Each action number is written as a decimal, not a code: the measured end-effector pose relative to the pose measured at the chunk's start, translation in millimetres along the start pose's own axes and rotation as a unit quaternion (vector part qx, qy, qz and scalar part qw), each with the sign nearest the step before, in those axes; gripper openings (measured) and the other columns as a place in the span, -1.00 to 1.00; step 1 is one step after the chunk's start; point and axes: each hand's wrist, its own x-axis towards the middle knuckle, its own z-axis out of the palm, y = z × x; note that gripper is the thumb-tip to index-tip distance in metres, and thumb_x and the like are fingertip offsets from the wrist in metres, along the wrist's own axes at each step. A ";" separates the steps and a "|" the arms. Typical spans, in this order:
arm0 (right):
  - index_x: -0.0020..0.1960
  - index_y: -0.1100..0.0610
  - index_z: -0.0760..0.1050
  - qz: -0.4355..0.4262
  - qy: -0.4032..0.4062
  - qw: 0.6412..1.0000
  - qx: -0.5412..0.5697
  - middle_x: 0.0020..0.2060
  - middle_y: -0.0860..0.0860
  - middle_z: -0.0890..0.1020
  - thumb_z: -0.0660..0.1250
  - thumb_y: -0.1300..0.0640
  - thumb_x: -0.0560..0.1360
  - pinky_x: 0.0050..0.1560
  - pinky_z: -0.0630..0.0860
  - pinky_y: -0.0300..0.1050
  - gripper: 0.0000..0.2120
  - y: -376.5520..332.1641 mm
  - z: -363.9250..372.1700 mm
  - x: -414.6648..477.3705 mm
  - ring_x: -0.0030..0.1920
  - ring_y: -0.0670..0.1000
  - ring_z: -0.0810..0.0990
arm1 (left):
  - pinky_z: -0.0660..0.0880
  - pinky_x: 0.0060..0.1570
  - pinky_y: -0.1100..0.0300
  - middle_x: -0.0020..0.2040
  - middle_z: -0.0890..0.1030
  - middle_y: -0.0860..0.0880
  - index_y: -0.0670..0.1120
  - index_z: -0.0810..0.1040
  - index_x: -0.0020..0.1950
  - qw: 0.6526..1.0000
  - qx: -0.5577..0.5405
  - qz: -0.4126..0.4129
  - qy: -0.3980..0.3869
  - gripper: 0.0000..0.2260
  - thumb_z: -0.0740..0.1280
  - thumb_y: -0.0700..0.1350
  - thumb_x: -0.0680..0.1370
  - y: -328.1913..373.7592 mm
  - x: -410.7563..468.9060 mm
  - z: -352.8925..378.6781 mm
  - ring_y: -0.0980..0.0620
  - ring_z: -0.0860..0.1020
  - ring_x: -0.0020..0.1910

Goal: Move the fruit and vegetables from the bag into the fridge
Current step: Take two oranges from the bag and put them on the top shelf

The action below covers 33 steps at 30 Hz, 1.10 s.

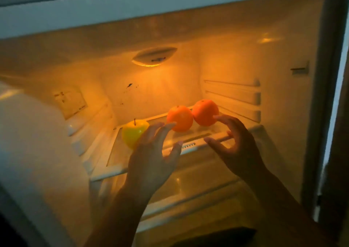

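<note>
A yellow apple (133, 134) sits on the fridge shelf (213, 140), the left hand (153, 158) beside it, then the left orange (179, 118) and right orange (204, 111), then the right hand (238, 148). Both hands' fingers (160, 131) are spread, holding nothing. Next, I think: fetch more from the bag.

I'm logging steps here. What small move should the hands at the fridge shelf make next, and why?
Probably draw both back out for more produce: the left hand and right hand are open and empty, and the yellow apple, the left orange and the right orange already rest on the shelf.
</note>
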 end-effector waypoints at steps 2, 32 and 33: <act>0.22 0.01 0.42 0.000 -0.029 1.000 -0.004 0.13 -0.21 0.46 0.30 -0.20 0.34 0.12 0.36 -0.45 -0.48 -11.4 -5.3 -19.6 0.15 -0.25 0.40 | 0.37 0.22 0.18 0.29 0.44 0.10 0.17 0.40 0.30 1.000 -0.026 -0.004 -0.003 -0.56 0.11 0.24 0.46 4.5 -20.8 -4.0 0.10 0.40 0.27; 0.32 -0.06 0.37 0.347 -0.274 0.864 -0.241 0.21 -0.13 0.46 0.42 -0.08 0.40 0.05 0.42 -0.41 -0.47 -207.6 -204.9 -368.3 0.10 -0.12 0.47 | 0.40 0.19 0.21 0.34 0.32 0.26 0.22 0.31 0.38 0.872 -0.295 -0.020 -0.390 -0.57 0.23 0.13 0.51 133.0 -345.4 -25.8 0.30 0.31 0.28; 0.32 -0.06 0.36 0.362 -0.261 0.860 -0.249 0.20 -0.13 0.45 0.41 -0.06 0.40 -0.02 0.39 -0.50 -0.48 -213.5 -217.5 -373.3 0.06 -0.16 0.45 | 0.40 0.21 0.19 0.34 0.32 0.28 0.22 0.30 0.38 0.866 -0.301 -0.017 -0.400 -0.57 0.23 0.13 0.51 142.3 -348.4 -24.6 0.30 0.29 0.29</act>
